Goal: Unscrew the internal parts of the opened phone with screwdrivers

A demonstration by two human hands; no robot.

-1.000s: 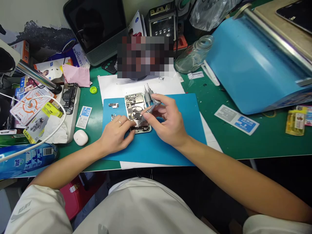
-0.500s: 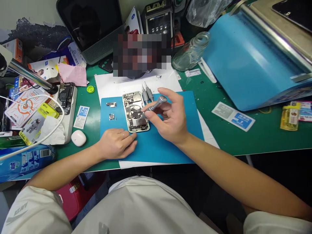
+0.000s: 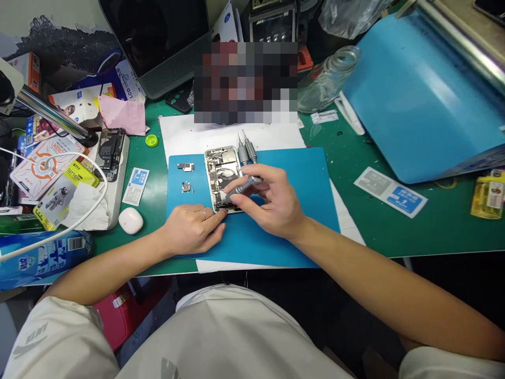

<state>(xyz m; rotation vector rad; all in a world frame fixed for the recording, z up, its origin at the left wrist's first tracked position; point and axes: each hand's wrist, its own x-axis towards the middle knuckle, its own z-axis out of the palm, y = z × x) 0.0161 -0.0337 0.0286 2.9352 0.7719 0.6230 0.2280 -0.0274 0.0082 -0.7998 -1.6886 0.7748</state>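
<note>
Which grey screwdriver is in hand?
The screwdriver in the right hand, angled down over the opened phone; the other two lie together, beyond the fingers.

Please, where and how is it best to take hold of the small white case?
Probably by its opposite rounded sides, from above: the small white case lies low on the green table with its top uncovered, while the large white block stands close on its left.
</note>
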